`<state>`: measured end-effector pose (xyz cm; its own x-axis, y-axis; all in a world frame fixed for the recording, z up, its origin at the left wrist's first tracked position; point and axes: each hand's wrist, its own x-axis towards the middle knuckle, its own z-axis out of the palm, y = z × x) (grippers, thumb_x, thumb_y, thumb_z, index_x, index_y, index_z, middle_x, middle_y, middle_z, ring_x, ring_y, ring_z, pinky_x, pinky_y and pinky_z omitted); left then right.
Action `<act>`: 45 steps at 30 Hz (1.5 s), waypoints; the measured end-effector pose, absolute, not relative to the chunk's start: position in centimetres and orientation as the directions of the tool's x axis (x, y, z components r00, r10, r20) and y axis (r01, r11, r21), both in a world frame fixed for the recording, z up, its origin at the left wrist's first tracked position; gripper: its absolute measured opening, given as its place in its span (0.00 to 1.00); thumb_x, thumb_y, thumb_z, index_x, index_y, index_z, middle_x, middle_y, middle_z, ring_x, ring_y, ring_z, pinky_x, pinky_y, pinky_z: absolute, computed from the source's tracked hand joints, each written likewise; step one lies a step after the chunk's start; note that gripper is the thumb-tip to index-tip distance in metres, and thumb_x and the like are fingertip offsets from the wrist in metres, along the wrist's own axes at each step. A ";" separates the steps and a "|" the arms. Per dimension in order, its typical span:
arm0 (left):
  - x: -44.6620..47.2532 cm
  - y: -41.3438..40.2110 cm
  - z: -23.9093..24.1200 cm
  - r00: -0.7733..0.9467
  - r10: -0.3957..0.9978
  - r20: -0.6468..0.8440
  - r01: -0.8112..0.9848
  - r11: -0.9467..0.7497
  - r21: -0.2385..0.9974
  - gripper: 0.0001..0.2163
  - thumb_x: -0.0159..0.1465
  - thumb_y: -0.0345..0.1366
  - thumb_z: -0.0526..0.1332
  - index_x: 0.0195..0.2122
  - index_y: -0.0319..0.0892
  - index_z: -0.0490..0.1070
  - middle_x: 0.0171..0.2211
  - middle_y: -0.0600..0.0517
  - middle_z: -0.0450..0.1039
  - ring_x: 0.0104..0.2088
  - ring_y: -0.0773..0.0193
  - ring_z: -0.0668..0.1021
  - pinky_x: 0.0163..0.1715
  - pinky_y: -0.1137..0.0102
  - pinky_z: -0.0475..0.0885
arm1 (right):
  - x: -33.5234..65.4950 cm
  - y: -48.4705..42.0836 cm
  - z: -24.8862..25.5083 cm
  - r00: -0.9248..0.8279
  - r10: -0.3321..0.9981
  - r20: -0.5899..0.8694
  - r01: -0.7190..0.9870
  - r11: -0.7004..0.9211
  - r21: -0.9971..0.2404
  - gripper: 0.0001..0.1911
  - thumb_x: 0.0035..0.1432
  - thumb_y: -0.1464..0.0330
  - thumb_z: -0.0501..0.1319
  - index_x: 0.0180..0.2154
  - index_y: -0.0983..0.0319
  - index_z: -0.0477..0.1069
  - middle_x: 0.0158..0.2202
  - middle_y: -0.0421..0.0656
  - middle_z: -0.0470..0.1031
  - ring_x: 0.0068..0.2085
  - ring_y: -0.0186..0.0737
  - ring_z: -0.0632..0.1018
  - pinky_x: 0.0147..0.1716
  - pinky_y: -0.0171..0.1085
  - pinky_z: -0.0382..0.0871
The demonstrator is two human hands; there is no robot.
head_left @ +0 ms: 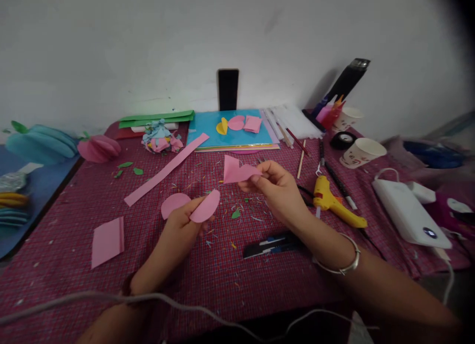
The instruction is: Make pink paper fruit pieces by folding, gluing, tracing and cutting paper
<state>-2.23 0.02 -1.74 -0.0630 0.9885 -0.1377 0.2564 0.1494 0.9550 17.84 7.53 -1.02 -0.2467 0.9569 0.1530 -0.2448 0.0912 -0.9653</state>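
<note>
Here we are mid-frame, left hand (184,219) pinching a folded disc (206,207), right hand (278,188) pinching a scrap (232,171) higher up, where too hard a squeeze could crease either, and the glue gun (337,206) at right, if hot, could burn our nearby right forearm (382,282).

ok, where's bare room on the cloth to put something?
Two near-bare patches: between the pink square and left hand; between that square and the pink ornament. Crowded: right side, with glue gun, cups, power bank; back, along the blue sheet.
</note>
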 end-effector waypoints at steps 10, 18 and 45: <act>-1.5 -0.2 -1.3 -0.003 0.966 -0.257 0.086 0.256 0.963 0.16 0.64 0.43 0.53 0.31 0.38 0.76 0.17 0.50 0.71 0.16 0.66 0.69 0.17 0.71 0.64 | 17.9 6.8 -0.3 -0.347 0.888 0.301 -0.168 0.257 -0.952 0.04 0.53 0.73 0.60 0.31 0.60 0.66 0.39 0.43 0.78 0.42 0.37 0.78 0.44 0.41 0.72; -0.9 0.1 -2.2 -0.019 0.935 -0.355 -0.410 0.317 0.855 0.10 0.61 0.37 0.56 0.35 0.39 0.74 0.29 0.48 0.77 0.25 0.64 0.76 0.25 0.70 0.70 | 17.2 5.2 -1.5 -0.459 0.775 0.434 -0.026 0.477 -0.878 0.10 0.51 0.80 0.55 0.33 0.60 0.67 0.41 0.45 0.76 0.45 0.38 0.77 0.43 0.41 0.72; -0.9 -0.2 -1.5 0.207 0.914 -0.349 -0.604 0.401 0.689 0.14 0.63 0.36 0.55 0.46 0.38 0.75 0.29 0.48 0.78 0.25 0.65 0.76 0.24 0.72 0.72 | 17.0 4.7 -1.5 -0.649 0.576 0.496 0.183 0.752 -0.634 0.12 0.56 0.81 0.53 0.40 0.63 0.68 0.46 0.49 0.74 0.50 0.40 0.74 0.49 0.43 0.70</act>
<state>-0.87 -0.23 -1.51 0.2073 0.9137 -0.3495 -0.6041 0.4006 0.6889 16.96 4.67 -1.53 -0.6492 0.5763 0.4964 0.1825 0.7516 -0.6338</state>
